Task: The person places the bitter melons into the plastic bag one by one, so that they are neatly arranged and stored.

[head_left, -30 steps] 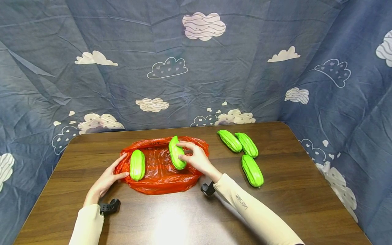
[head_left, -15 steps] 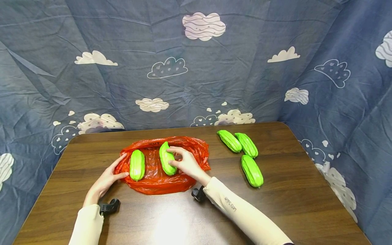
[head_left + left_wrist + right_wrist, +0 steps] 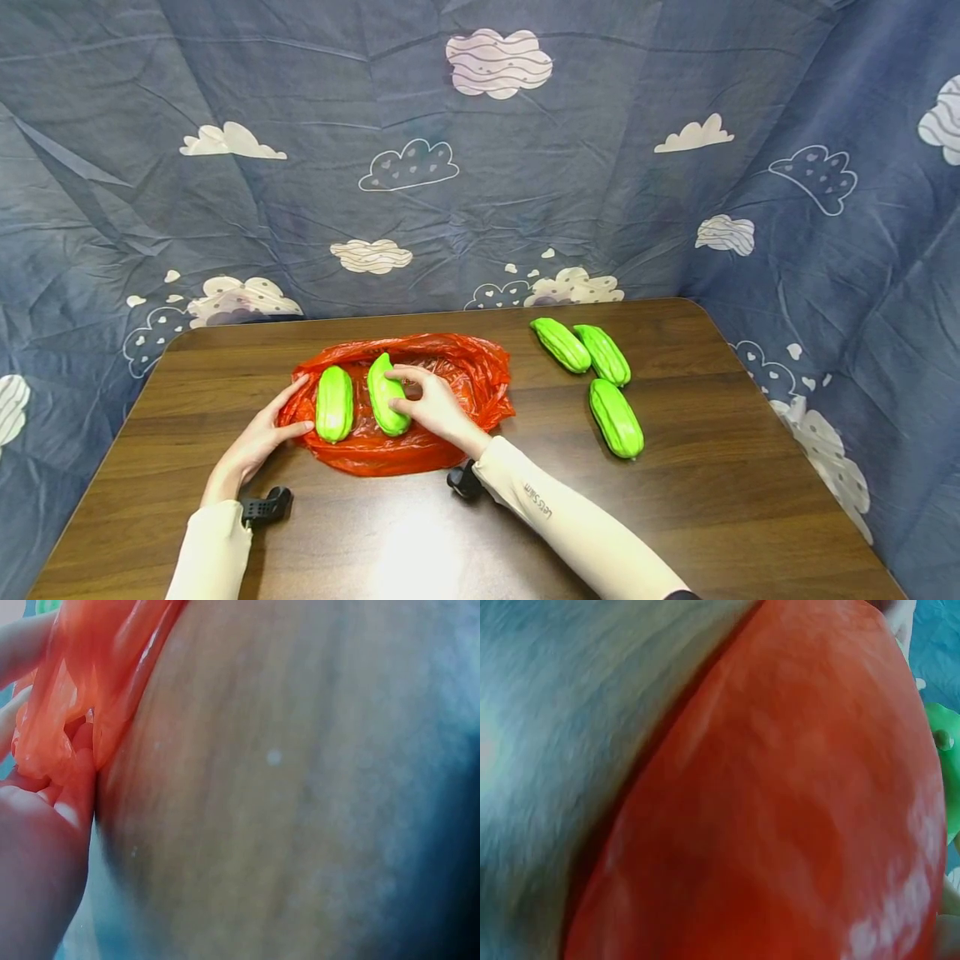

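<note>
In the head view, the right hand [image 3: 433, 407] pinched a gourd [image 3: 382, 392] inside the bag's [image 3: 375, 462] mouth, beside a second gourd [image 3: 334, 404]; placing seemed in hand, with release likely needed next. The left wrist view showed the left hand [image 3: 37, 855] gripping the bag; the right wrist view, mostly bag.

Glossy plastic bag [image 3: 390, 460], sheeny wood-grain desk [image 3: 712, 467]
Bag thin, crinkled; green gourds [image 3: 617, 418] shiny, ridged; backdrop cloth [image 3: 600, 183] matt, creased.
</note>
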A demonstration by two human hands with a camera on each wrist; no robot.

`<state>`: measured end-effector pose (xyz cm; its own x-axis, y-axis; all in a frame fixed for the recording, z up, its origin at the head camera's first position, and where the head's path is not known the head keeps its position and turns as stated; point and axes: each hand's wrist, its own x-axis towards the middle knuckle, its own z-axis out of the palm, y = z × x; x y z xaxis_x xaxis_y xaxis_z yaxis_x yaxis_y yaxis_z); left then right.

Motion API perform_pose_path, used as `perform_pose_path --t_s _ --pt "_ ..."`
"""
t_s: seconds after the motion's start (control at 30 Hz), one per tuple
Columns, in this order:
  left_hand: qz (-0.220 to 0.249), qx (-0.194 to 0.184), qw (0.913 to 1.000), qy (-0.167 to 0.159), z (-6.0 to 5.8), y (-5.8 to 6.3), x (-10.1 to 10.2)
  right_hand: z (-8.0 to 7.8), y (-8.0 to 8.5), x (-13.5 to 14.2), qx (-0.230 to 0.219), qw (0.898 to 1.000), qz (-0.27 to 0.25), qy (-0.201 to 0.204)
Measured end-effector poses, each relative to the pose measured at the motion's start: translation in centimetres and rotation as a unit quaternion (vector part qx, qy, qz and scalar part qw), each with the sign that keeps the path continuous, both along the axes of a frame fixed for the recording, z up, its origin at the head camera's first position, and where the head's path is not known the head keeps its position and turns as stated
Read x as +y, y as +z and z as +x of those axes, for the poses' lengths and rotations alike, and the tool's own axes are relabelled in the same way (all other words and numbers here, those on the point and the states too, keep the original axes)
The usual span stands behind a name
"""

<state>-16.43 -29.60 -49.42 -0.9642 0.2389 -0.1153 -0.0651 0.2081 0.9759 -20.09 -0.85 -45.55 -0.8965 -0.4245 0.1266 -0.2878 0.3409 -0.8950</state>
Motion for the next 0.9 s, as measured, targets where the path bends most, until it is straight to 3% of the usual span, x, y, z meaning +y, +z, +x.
perform_pose_path --t_s 0.3,0.7,0.9 --pt "0.004 -0.004 1.0000 -0.004 0.0 0.1 0.0 0.4 -0.5 -1.9 -0.017 1.000 -0.023 -0.007" --pt "0.004 0.001 1.0000 -0.005 0.1 0.0 -0.1 0.1 -1.3 -3.2 0.019 1.000 -0.005 -0.009" --pt "0.003 0.005 1.0000 -0.005 0.1 -0.1 -0.1 0.2 -1.4 -3.1 -0.011 1.000 0.002 0.011"
